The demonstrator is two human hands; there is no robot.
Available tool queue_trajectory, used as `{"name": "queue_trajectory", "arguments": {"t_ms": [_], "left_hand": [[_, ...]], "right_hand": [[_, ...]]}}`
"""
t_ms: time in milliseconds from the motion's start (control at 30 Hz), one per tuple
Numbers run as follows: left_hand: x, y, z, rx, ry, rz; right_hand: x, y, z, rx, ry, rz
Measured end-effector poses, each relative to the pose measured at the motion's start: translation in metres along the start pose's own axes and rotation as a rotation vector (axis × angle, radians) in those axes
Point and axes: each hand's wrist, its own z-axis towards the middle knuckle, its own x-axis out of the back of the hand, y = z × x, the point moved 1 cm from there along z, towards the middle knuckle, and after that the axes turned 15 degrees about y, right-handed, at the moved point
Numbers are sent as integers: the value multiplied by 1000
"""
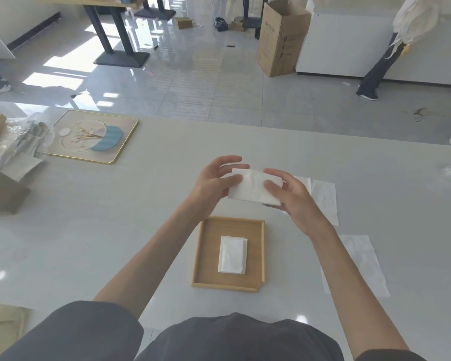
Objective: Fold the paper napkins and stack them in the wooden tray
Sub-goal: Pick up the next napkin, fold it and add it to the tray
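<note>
Both hands are gripping one folded napkin (pixel 253 187), holding it in the air over the white table (pixel 141 204), just beyond the far edge of the wooden tray (pixel 206 256). Left hand (pixel 214 183) is pinching the napkin's left end, thumb on top and fingers curling round the far edge. Right hand (pixel 294 199) is pinching the right end, thumb lying on the top face and fingers going underneath. Napkin is sitting roughly level, long side running left to right, slightly tilted toward me.

Tray is lying flat on the table between my forearms, long side running away from me. One stack of folded napkins (pixel 232 254) is sitting in the middle of it, clear of all four walls; edges aren't lining up perfectly, a sliver of a lower layer is showing on the right side. Can't tell how many are in the stack.

Two unfolded napkins are lying flat on the table to the right of the tray: far one (pixel 323 196) is showing partly behind my right hand, near one (pixel 359 264) is lying partly under my right forearm.

Decorative gold-rimmed board (pixel 94 136) is lying on the table at far left, well apart from the tray.
</note>
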Motion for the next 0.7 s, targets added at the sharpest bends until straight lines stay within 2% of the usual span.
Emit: {"name": "queue_trajectory", "arguments": {"t_ms": [167, 267, 333, 400, 467, 533, 600, 700], "left_hand": [[5, -7, -2, -143, 83, 210], [11, -11, -4, -87, 10, 251], [14, -9, -9, 26, -98, 206], [13, -4, -14, 91, -188, 277], [11, -3, -17, 85, -242, 398], [9, -8, -17, 59, -217, 432], [11, -17, -17, 51, -146, 379], [18, -34, -19, 58, -31, 287]], "right_hand": [[-7, 4, 4, 3, 177, 41], [-8, 4, 6, 97, 227, -77], [-7, -1, 6, 157, 178, -147], [-5, -11, 7, 184, 38, -210], [-6, -21, 8, 204, -100, -303], [-10, -27, 6, 231, -143, -343], [-16, -27, 2, 207, -92, -250], [-20, -6, -8, 2, -28, 6]]}}
